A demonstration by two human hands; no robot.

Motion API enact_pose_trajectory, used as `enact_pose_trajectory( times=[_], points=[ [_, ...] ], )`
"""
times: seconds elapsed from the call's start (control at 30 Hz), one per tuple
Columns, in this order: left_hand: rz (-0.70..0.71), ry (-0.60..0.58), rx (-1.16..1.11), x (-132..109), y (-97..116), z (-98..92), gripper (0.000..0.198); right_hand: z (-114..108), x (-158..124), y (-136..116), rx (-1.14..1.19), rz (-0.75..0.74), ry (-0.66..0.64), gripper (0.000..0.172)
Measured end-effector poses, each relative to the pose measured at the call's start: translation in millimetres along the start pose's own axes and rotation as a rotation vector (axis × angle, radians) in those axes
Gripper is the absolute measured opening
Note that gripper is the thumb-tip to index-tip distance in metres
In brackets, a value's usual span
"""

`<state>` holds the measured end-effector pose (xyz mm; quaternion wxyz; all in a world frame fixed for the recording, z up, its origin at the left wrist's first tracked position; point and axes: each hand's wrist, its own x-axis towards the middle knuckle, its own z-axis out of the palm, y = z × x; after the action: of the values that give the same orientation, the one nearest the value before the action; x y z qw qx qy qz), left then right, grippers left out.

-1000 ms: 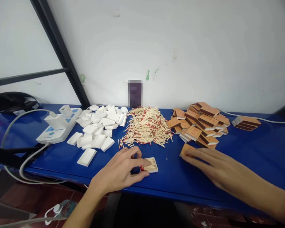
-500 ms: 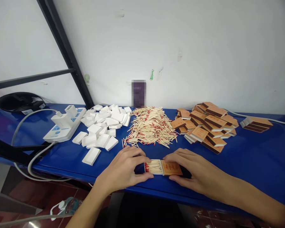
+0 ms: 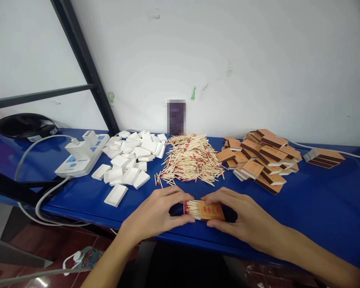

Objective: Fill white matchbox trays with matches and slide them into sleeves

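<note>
Near the table's front edge, my left hand (image 3: 165,206) pinches a white matchbox tray (image 3: 197,217) by its long sides. Matches (image 3: 192,208) fill the tray, red heads toward the left. My right hand (image 3: 235,210) grips an orange matchbox sleeve (image 3: 211,210) with red characters on top, thumb and fingers on its long sides. The tray's right part lies inside the sleeve, hidden, and its left part shows. Behind my hands is a pile of loose matches (image 3: 195,160).
White trays (image 3: 132,154) lie heaped at left, beside a power strip (image 3: 81,158) with plugs and cables. Orange sleeves (image 3: 261,154) are piled at right. Several matchboxes (image 3: 324,157) stand together farther right. A black rack post (image 3: 84,60) rises at left, before a white wall (image 3: 213,40).
The sleeve has slid left over the tray, covering more of it. My right hand has moved left with the sleeve, closer to my left hand, which stays nearly in place.
</note>
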<state>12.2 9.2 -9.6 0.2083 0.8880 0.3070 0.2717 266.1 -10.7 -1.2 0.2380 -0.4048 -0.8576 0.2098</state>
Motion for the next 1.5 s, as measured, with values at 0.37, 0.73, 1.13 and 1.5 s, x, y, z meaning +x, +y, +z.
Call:
enact_pose_trajectory(
  times=[0.37,0.73,1.13,1.5],
  points=[
    [0.095,0.134,-0.121,1,-1,-3.9,0.048,20,15,-11,-0.006,-0.259,0.083,0.032],
    [0.101,0.113,-0.154,0,-1,-2.0,0.044,20,14,-15,-0.092,-0.37,0.092,0.037],
    [-0.101,-0.013,-0.174,-3,14,-10.2,0.04,20,15,-20,-0.206,-0.443,0.28,0.031],
    [-0.236,-0.021,-0.596,1,20,-6.9,0.037,19,11,-28,-0.181,-0.464,0.296,0.032]
  ],
)
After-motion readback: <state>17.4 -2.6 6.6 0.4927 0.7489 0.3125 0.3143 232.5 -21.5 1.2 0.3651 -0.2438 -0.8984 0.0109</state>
